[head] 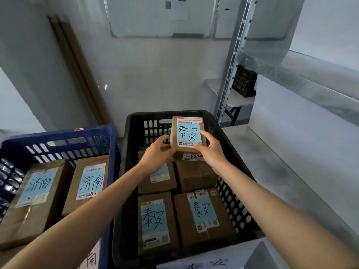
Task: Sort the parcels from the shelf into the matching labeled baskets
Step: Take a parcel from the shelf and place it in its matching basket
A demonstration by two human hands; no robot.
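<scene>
Left hand (157,152) grip: fingers curled round the left edge of a small parcel (187,135); right hand (210,150) grip pinches its right edge; parcel, blue note up, held over black basket (132,136), above other parcels (155,220) inside; blue basket (58,133) just beside, left.

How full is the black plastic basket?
Partly full. The black plastic basket holds four brown cardboard parcels in one layer; left hand and right hand hold a fifth parcel over them.
</scene>
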